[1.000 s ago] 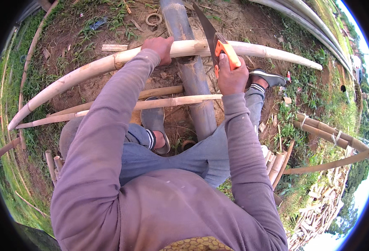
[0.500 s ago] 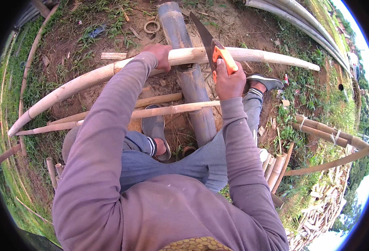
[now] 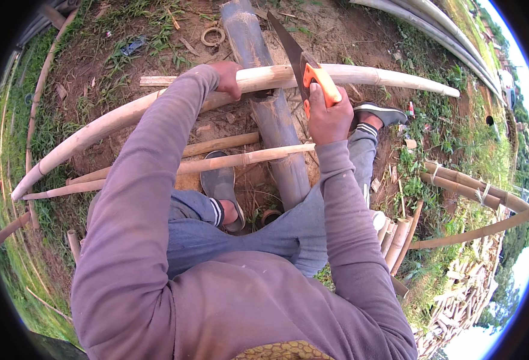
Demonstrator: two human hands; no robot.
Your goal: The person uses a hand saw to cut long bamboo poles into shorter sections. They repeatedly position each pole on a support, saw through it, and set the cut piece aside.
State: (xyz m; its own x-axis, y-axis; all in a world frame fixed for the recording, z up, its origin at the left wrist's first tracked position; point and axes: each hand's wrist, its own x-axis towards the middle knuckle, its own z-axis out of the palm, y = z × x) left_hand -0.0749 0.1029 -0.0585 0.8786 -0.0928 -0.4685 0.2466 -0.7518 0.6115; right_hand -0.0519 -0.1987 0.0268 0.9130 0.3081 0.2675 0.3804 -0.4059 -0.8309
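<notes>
A long, pale bamboo pole [image 3: 390, 78] lies crosswise over a thick grey pole [image 3: 279, 132] on the ground. My left hand [image 3: 226, 78] grips it from above, just left of the crossing. On the right, my right hand [image 3: 330, 117] is closed round the orange handle [image 3: 323, 85] of a hand saw. The saw's dark blade [image 3: 287, 43] slants up and to the left, beside the pole just right of the crossing. Whether its teeth are in the bamboo I cannot tell. Two thinner bamboo lengths [image 3: 240, 159] lie nearer me.
My shod feet [image 3: 219, 180] stand either side of the grey pole. A cut bamboo ring [image 3: 213, 36] and a flat offcut [image 3: 156, 80] lie beyond. Long poles [image 3: 432, 30] rest at the far right. Tied bamboo [image 3: 462, 186] and a heap of split pieces [image 3: 459, 300] are to the right.
The view has shifted slightly. The saw sits almost where it was, its tip a little farther up and left. Both hands keep their grips.
</notes>
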